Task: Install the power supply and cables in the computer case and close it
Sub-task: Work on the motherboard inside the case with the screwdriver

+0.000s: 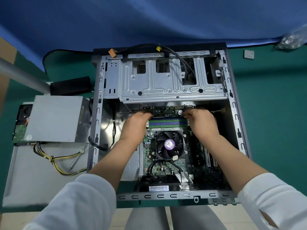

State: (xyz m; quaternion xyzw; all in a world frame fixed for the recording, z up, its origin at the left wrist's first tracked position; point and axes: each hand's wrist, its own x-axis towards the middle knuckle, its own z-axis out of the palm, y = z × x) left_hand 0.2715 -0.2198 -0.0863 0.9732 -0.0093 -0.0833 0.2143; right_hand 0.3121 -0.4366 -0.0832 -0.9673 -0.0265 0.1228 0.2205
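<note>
Two bare hands reach into the open grey metal computer case [232, 103] lying on the green table [274, 113]: the left hand [136, 125] has its fingers curled down at the far edge of the green motherboard [167, 163], what they grip hidden, while the right hand [201, 120] pinches something small and dark just beside the blue memory slots [167, 122]. The grey box-shaped power supply [54, 118] sits outside the case near the table's left edge, on a flat grey metal side panel [33, 180], its yellow-and-black cable bundle [56, 161] trailing across that panel.
</note>
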